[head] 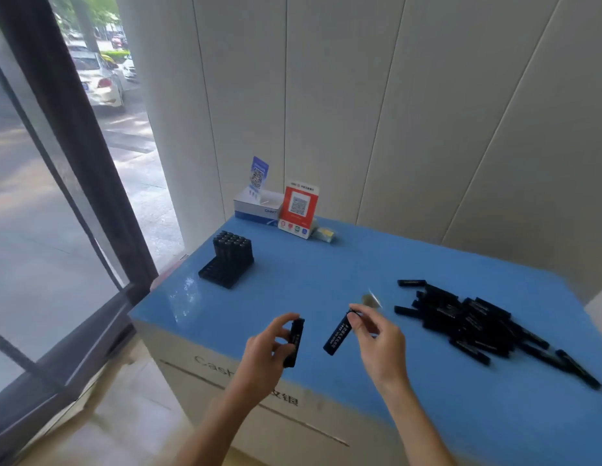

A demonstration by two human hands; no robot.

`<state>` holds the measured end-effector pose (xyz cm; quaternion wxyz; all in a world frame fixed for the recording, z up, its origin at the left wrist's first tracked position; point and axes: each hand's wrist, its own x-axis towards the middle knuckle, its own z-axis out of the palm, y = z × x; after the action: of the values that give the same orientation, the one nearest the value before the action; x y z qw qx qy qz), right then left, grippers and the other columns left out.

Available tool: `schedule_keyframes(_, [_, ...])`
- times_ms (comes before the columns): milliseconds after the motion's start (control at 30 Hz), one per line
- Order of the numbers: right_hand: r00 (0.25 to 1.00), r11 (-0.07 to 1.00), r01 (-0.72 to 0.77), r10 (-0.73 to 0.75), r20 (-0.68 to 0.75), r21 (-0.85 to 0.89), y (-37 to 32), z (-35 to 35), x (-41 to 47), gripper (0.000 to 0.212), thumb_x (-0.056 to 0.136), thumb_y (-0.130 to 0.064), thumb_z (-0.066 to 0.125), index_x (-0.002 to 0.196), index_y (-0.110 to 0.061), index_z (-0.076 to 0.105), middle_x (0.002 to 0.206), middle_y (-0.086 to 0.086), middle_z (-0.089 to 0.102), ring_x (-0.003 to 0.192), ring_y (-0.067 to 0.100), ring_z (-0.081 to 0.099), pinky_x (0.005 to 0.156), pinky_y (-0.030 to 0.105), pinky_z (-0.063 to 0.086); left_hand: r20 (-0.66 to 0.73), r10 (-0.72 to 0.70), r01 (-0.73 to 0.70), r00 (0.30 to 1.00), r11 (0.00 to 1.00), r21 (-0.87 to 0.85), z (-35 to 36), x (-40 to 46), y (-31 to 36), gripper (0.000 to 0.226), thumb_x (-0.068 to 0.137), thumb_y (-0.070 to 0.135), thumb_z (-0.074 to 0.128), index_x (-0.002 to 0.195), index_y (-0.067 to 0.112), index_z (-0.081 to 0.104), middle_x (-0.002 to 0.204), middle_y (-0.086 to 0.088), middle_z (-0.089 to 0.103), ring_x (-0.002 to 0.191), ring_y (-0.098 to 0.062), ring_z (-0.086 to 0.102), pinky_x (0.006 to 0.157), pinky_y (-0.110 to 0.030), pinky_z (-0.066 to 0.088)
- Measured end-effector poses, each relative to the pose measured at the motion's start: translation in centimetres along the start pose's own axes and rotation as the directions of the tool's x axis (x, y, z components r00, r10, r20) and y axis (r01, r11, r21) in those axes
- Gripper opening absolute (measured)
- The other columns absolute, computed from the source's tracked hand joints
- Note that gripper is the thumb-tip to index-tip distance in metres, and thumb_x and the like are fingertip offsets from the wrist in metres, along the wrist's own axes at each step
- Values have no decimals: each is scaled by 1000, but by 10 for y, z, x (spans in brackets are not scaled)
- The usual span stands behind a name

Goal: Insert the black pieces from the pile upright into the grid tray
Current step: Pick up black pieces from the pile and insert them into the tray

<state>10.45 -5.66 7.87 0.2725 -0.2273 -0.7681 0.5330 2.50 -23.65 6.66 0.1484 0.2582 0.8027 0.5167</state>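
Each hand's grip grasped 1 black piece above the blue counter [326, 274], the left hand [269, 348] around its piece [294, 343] and the right hand [376, 334] pinching another [338, 334] by its top end, slim, stiff, white-lettered sticks that looked light and best held endwise, between the pile [477, 327] and the part-filled grid tray [227, 264].

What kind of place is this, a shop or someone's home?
Probably a shop counter at street level. Two QR payment signs, a red one and a blue one, stand on the blue-topped counter, and a big window looks onto parked cars.
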Motion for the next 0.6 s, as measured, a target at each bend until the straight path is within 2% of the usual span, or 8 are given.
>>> schedule_keyframes(100, [1000,1000,-10,10,20,26,-10,57,-9,13,89,-22,62,99,-24,69,92,-16,67,88,-9,59,69,7,45,-31,-4,4,1000,1000,-17,-47,-3,-21,48,92,-3,48,115,39,48,99,-1,60,72,-13,66,69,-22,55])
schedule_keyframes(200, [998,999,-41,40,54,20,-14,94,-10,15,89,-21,62,102,-22,69,93,-17,67,88,-8,60,71,7,47,-88,-34,30,996,998,-49,-81,-1,-39,46,91,0,52,120,36,48,101,1,60,72,-13,67,68,-27,57])
schedule_keyframes(367, [994,995,-93,92,66,18,-18,133,5,17,89,-19,62,104,-22,68,93,-10,70,83,7,65,74,21,53,-105,-62,54,993,995,-82,-117,15,-63,47,89,0,57,117,37,47,103,1,59,71,-14,67,67,-32,58])
schedule_keyframes(500, [993,996,-86,83,86,22,-21,162,33,16,88,-19,63,102,-21,68,92,-8,70,81,2,63,72,20,53,-96,-81,73,992,994,-79,-140,42,-77,47,89,2,57,121,34,45,104,-1,57,73,-15,67,67,-31,58])
schedule_keyframes(600, [994,996,-77,75,83,32,-20,185,61,14,87,-17,65,100,-23,67,90,-10,69,83,-4,62,73,18,52,-107,-66,64,992,998,-28,-156,71,-88,48,89,4,57,118,40,45,102,-2,56,73,-15,68,66,-30,58])
